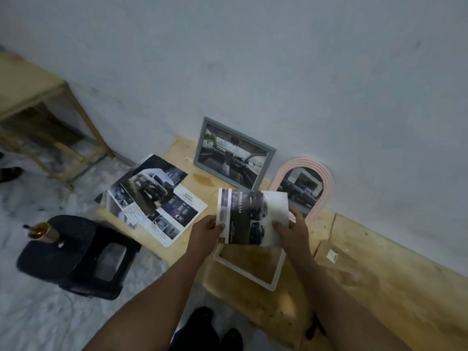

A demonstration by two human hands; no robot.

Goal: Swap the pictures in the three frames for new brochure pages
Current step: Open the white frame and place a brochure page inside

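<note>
Both hands, my left hand [209, 225] and right hand [291, 225], pinch a page [253, 216] reading "DOUBLE CAR" above the white frame [274, 279] at the bench's [379, 269] near edge; "SAFETY" shows on the brochure [154, 201].

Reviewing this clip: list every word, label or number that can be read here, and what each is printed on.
"DOUBLE CAB": on the brochure page held by the left hand and right hand.
"SAFETY": on the open brochure lying on the wooden bench.
Smaller print on both is too blurred to read.
</note>
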